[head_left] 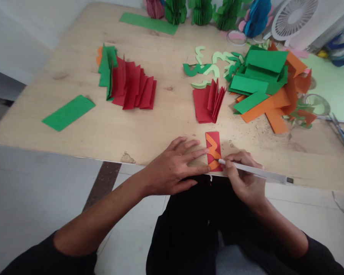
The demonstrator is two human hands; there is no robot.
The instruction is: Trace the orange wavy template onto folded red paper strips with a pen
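Position of the work: a red paper strip (217,138) lies at the near edge of the wooden surface (172,122), directly in front of me, its long side running away from my body. On top of it rests an orange wavy cutout (212,144), red showing around its outline.

Left grip (174,166): released, laid palm down with digits spread; some of my fingertips touch the cutout and strip, and nothing is enclosed. Right grip (246,179): closed around a white pen (255,170), held slantwise, its dark tip at the cutout's edge and its dark-ended tail pointing right.

Surroundings: just beyond the strip, a small folded red bundle (202,105) stands part fanned. Farther left is a larger pleated red stack (132,86), with folded green paper (104,70) against its left side. A loose green strip (68,113) lies nearer the left edge. To the right I record a heap of green and orange papers (262,84), with pale green curved scraps (218,70) beside it. A white fan (295,17) stands at the far right.
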